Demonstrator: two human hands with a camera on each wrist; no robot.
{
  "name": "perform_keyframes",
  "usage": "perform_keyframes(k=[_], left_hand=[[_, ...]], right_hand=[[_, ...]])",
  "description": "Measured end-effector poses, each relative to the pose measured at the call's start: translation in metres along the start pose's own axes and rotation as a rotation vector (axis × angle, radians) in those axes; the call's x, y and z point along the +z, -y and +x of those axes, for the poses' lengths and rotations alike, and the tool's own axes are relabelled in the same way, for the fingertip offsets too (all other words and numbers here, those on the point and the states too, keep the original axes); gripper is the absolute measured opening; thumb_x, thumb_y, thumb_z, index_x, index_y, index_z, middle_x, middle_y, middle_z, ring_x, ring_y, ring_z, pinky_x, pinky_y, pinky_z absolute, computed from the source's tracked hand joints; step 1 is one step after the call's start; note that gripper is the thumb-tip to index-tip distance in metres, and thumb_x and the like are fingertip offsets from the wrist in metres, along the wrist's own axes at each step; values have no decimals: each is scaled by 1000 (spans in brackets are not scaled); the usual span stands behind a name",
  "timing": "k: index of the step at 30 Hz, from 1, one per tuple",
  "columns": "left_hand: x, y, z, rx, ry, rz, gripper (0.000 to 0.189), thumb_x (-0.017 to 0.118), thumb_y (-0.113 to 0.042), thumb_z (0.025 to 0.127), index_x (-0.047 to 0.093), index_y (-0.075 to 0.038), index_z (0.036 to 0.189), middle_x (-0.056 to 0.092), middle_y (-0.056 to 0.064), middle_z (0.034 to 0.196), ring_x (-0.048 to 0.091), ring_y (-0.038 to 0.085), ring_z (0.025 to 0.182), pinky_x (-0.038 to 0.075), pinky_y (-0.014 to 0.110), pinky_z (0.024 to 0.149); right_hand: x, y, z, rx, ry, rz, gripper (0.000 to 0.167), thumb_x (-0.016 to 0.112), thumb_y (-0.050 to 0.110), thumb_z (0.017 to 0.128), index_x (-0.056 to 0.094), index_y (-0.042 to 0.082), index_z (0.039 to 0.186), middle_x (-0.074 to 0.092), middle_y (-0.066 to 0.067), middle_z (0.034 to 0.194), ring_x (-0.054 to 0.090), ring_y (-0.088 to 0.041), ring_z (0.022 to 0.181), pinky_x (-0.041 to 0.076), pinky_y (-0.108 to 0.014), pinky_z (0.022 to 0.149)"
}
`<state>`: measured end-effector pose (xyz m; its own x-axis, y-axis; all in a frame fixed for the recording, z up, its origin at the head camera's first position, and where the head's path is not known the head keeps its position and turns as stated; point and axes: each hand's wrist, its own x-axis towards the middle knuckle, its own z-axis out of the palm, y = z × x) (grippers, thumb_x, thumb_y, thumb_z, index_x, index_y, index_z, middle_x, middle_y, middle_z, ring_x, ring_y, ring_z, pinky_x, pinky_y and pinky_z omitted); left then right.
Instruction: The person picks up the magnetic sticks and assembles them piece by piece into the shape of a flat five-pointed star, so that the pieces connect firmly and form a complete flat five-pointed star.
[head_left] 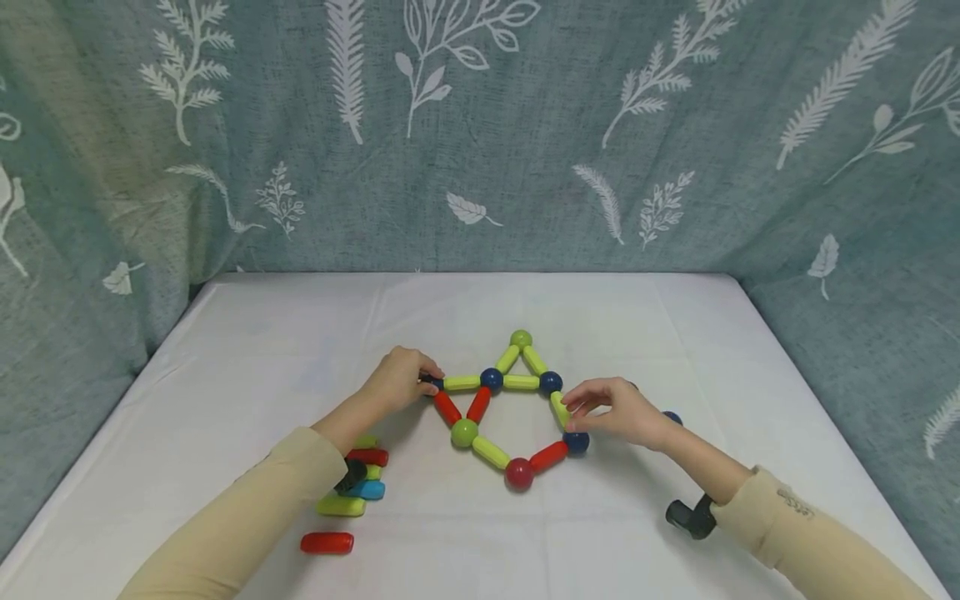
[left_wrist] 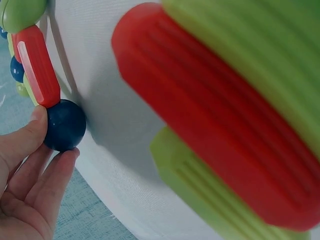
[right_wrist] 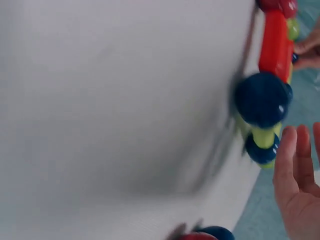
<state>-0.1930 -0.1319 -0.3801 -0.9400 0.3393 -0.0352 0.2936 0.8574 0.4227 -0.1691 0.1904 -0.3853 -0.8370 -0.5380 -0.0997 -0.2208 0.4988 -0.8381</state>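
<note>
On the white table lies a flat frame of coloured rods and balls, linked end to end. My left hand (head_left: 401,375) pinches the dark blue ball (left_wrist: 65,125) at its left corner, thumb on one side and fingers on the other. A red rod (left_wrist: 39,67) joins that ball to a green ball (head_left: 464,433). Over the frame's right side, my right hand (head_left: 615,410) hovers with loosely bent fingers, beside a yellow-green rod (head_left: 560,410) and a blue ball (head_left: 576,442). In the right wrist view its fingers (right_wrist: 286,160) hold nothing. A red ball (head_left: 519,474) forms the near corner.
Beside my left forearm are several loose rods in red, blue and yellow-green, partly hidden by the sleeve. A single red rod (head_left: 327,543) lies nearer. Behind my right wrist shows another blue ball (head_left: 672,417); the right wrist view has a red ball (right_wrist: 197,236) near it.
</note>
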Motion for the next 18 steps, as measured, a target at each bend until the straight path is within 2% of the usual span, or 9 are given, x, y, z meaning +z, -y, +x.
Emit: perform_keyframes(k=[5,11,18], left_hand=[[1,2,0,-1,-6,3,19,72,-7,77,72,-3,95,68,10,96,60,27,96,48,38,83],[1,4,-2,3,18,7,19,73,-9,77,72,-3,95,68,10,96,61,26,95,49,37,81],[-2,0,-1,16,4,20,19,72,-7,77,72,-2,95,68,10,96,60,26,95,48,38,83]], right_hand=[[11,-3,-6,33,-54,-45,30,77,17,73,66,3,98,65,-4,89,58,-18,84,47,-34,77],[21,-3,-9,106,-129,-149,21,79,13,70,66,8,86,61,2,79,55,-13,75,48,-24,64],[21,-2,-10,150,-167,-168,21,80,16,69,65,7,81,56,3,71,52,-12,68,46,-24,56]])
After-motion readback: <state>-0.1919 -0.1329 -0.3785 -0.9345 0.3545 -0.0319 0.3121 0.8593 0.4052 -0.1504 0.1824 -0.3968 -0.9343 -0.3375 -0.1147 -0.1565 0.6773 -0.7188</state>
